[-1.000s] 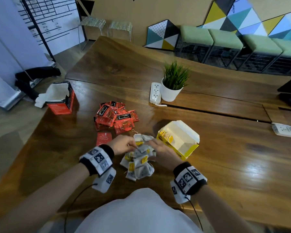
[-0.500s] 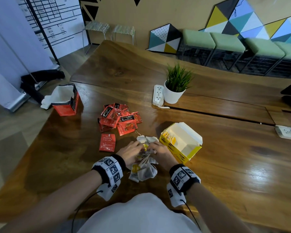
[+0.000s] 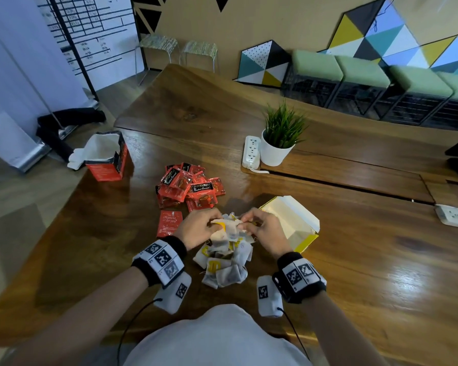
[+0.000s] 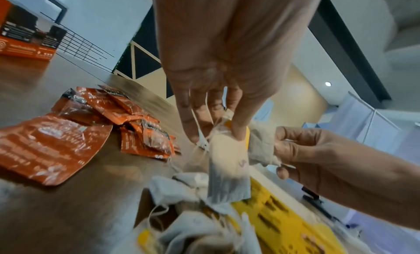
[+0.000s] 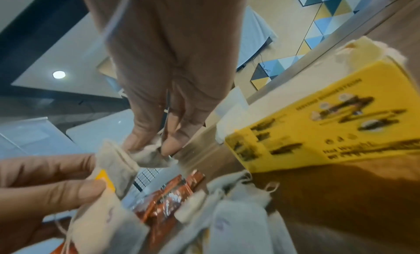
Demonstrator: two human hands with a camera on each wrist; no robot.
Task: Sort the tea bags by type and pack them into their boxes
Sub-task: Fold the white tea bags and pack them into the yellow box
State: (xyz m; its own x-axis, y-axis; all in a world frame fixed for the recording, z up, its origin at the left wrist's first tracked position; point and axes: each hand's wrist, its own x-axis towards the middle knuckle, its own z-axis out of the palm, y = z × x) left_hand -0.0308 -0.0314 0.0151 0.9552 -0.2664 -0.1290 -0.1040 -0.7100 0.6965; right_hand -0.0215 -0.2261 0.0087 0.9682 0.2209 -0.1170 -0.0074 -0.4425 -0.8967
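A heap of white paper tea bags with yellow tags point(image 3: 224, 262) lies on the wooden table in front of me. My left hand point(image 3: 200, 228) pinches the top of one white tea bag point(image 4: 228, 171), which hangs from the fingertips. My right hand point(image 3: 262, 229) pinches another white tea bag point(image 5: 147, 154) just beside it. The open yellow box point(image 3: 292, 223) lies right of my hands. A pile of red foil tea packets point(image 3: 189, 187) sits behind my left hand, with one red packet point(image 3: 169, 223) lying apart. The open red box point(image 3: 107, 157) stands far left.
A white potted plant point(image 3: 278, 138) and a white power strip point(image 3: 251, 151) stand behind the yellow box. A second power strip point(image 3: 455, 216) lies at the right edge. Bare wood stretches to the right of the yellow box point(image 5: 318, 117) and beyond the red packets point(image 4: 47, 146).
Both hands have lifted from the heap of white tea bags, each now pinching a bag held up between them above the pile.
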